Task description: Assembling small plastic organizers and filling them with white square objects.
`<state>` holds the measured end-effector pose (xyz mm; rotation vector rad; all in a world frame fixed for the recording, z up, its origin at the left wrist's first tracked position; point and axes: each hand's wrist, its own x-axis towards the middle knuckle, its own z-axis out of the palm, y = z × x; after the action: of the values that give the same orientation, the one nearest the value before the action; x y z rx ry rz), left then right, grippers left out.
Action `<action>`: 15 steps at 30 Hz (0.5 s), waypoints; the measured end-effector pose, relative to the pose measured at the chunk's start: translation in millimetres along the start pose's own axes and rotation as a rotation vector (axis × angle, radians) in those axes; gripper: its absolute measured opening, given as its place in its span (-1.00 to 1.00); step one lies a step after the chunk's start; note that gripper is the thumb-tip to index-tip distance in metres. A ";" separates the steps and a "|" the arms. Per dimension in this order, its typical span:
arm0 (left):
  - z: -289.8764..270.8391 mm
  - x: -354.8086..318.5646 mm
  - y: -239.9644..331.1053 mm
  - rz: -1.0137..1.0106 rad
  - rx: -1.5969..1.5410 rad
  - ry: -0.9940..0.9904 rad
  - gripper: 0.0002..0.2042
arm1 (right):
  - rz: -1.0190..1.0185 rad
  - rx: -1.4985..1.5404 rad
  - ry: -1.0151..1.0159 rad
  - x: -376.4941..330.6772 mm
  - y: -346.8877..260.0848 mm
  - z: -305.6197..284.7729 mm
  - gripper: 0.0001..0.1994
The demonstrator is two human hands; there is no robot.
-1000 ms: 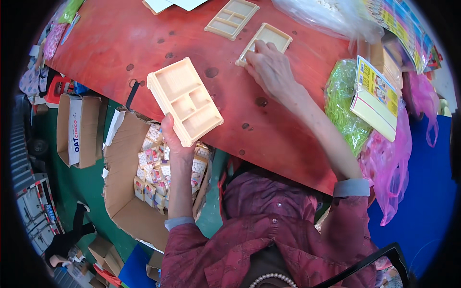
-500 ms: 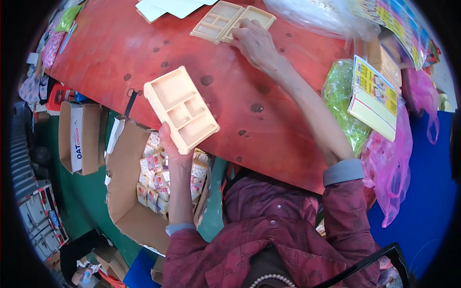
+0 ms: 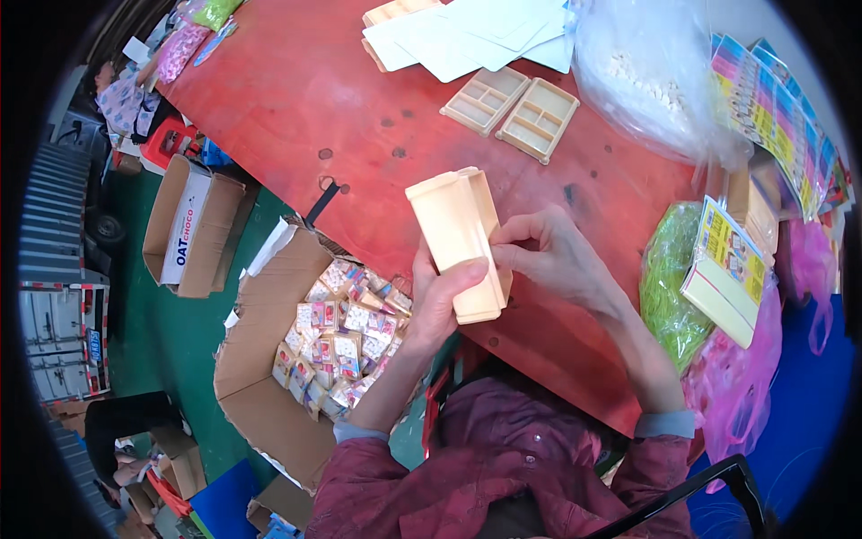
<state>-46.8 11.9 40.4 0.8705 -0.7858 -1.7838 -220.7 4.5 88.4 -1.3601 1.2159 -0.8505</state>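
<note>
A cream plastic compartment tray is tilted up above the table's near edge, its smooth outside facing me and its compartments turned out of sight. My left hand is wrapped round its lower left part, thumb across the front. On its right side my right hand has thumb and forefinger pinched at the edge. Beyond the hands, two similar trays lie side by side on the red table, a left one and a right one, their compartments facing up.
White cards lie at the table's far side beside a clear bag. Green wrapped packs and a pink bag are at the right. An open carton of small packets stands at lower left; another carton lies beyond.
My right hand has come back from the far trays to the held tray. My left hand has moved right and turned the tray over, hiding its compartments. The view has shifted.
</note>
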 end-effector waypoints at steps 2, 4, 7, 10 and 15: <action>13.1 1.4 11.3 -0.059 -0.039 0.023 -0.31 | 0.086 0.242 -0.053 -2.2 0.1 -4.5 -0.84; 10.6 5.6 5.4 -0.030 -0.032 0.017 -0.29 | 0.098 0.254 -0.050 -5.4 -4.9 -6.3 -0.84; 13.1 5.7 -1.2 -0.047 0.027 0.000 -0.30 | 0.117 0.236 -0.016 -10.6 -1.3 -8.8 -0.84; 5.9 0.0 -10.2 -0.069 -0.023 -0.019 -0.28 | 0.065 0.202 0.051 -13.4 1.8 0.2 -0.82; -4.1 -4.7 -19.4 -0.060 -0.040 0.013 -0.32 | 0.031 0.103 0.124 -19.5 -4.6 11.4 -0.81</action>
<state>-51.4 22.1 23.3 0.8865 -0.7195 -1.8385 -213.3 25.6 93.6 -1.2179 1.2667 -0.9742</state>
